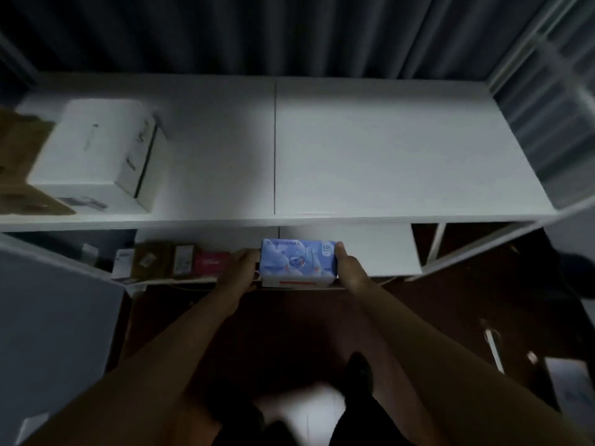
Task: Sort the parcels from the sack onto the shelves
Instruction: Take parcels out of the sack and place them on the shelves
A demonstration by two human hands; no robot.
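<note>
1. Fingers of the left hand (242,265) curl round the left end of the blue box (297,260), and the thumb of the right hand (347,263) lies along its right end, so both hands grip the parcel between them.
2. Blue box: printed lid facing up, white side with a red stripe facing the person, held level at the front edge of the lower shelf (370,252), whether resting on it or just above cannot be told.
3. Small parcels (174,259) stand in a row on the same shelf just left of the left hand: a pink one nearest, then brown and white ones.
4. Top shelf (386,149) is a broad white surface with a seam down its middle; a white carton (93,152) sits at its left end, touching brown cardboard (19,162) at the frame's edge.
5. Dark floor (434,317) lies below, with the person's dark shoe (360,371) between the forearms.
</note>
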